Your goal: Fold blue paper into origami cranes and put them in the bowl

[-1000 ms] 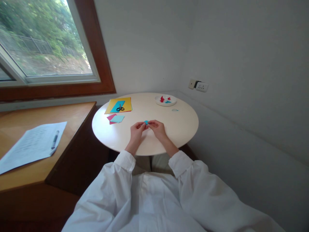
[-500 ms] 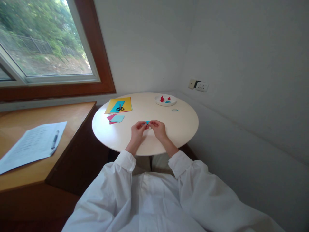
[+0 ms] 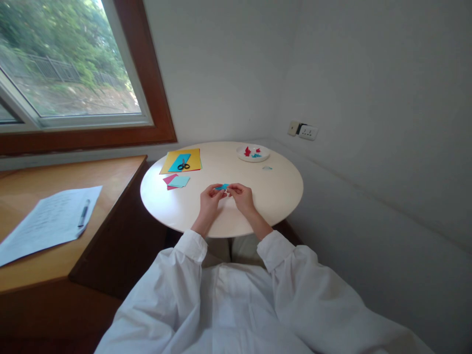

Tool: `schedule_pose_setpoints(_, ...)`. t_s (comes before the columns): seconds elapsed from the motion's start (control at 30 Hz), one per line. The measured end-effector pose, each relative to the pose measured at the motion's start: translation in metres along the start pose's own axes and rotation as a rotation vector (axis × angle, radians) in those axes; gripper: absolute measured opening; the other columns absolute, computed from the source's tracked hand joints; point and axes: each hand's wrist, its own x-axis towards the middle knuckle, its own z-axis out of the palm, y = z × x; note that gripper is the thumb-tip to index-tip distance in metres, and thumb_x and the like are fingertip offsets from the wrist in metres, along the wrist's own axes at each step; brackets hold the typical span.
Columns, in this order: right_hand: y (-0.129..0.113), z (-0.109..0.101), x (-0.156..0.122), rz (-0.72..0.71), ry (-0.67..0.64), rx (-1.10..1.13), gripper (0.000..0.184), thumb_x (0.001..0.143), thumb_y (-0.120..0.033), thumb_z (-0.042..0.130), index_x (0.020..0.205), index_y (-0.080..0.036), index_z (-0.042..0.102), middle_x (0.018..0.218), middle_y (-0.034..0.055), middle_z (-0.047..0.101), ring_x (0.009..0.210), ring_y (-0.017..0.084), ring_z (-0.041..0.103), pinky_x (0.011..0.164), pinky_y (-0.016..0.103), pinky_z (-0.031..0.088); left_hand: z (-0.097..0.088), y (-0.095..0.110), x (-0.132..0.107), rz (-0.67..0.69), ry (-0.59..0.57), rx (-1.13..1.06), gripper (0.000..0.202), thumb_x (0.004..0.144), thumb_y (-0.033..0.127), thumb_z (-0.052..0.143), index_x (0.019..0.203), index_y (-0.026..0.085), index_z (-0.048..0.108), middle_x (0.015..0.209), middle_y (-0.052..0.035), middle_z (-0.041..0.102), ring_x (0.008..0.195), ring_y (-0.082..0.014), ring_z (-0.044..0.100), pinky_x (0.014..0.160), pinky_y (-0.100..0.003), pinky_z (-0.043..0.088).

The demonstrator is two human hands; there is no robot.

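Between my two hands is a small piece of blue paper (image 3: 222, 187), held just above the front middle of the round white table (image 3: 228, 221). My left hand (image 3: 210, 196) pinches its left side, fingers closed. From the right, my right hand (image 3: 241, 195) grips the other side between thumb and fingers. The fingers cover much of the paper, so its folds cannot be made out. Left of my hands lie small pink and pale blue paper squares (image 3: 179, 181). Behind those, black-handled scissors (image 3: 183, 166) rest on a blue strip over yellow sheets (image 3: 195, 157).
A white plate (image 3: 241, 157) with small red and blue paper pieces stands at the back right. A small pale green item (image 3: 267, 168) lies in front of it. On the wooden desk (image 3: 110, 196) at left are a written sheet (image 3: 44, 221) and a pen (image 3: 84, 213).
The blue paper has shifted slightly between my fingers and shows more toward the left. My hands have stayed almost in place.
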Motion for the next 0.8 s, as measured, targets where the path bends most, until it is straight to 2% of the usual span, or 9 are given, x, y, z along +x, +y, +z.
schedule_pose_setpoints(0.1,-0.0006,-0.0003,0.0000,0.000,-0.009,0.005,0.024,0.059,-0.040,0.070,0.067,-0.019,0.063,0.065,0.0016,0.065,0.059,0.015,0.059,0.060,0.031,0.049,0.0002,0.0007,-0.0005,0.001,-0.005,-0.008,0.035,0.058,0.030,0.077,0.086,0.014,0.064,0.069,-0.0029,0.067,0.067,-0.0159,0.065,0.080,-0.040,0.052)
schedule_pose_setpoints(0.23,-0.0014,0.0001,-0.0002,0.001,-0.025,0.008,0.025,0.059,-0.041,0.069,0.067,-0.019,0.062,0.063,0.0010,0.064,0.058,0.015,0.059,0.061,0.031,0.050,0.0007,0.0004,0.0001,0.014,0.001,-0.006,0.028,0.058,0.030,0.077,0.078,0.013,0.066,0.072,-0.0048,0.068,0.068,-0.0162,0.065,0.080,-0.039,0.051)
schedule_pose_setpoints(0.43,-0.0030,0.0006,-0.0010,0.006,-0.043,0.016,0.024,0.059,-0.040,0.071,0.065,-0.019,0.062,0.062,0.0005,0.063,0.055,0.014,0.058,0.060,0.031,0.050,-0.0009,-0.0024,0.0021,0.025,0.012,0.011,0.022,0.059,0.029,0.076,0.070,0.011,0.068,0.064,-0.0036,0.067,0.063,-0.0156,0.064,0.078,-0.039,0.052)
schedule_pose_setpoints(0.8,-0.0056,0.0006,-0.0011,-0.012,-0.062,0.044,0.021,0.057,-0.037,0.073,0.062,-0.019,0.064,0.060,-0.0007,0.063,0.053,0.013,0.057,0.057,0.029,0.050,-0.0011,-0.0047,0.0034,0.053,0.015,0.013,0.019,0.059,0.026,0.075,0.070,0.012,0.068,0.063,-0.0028,0.067,0.062,-0.0150,0.063,0.073,-0.036,0.052)
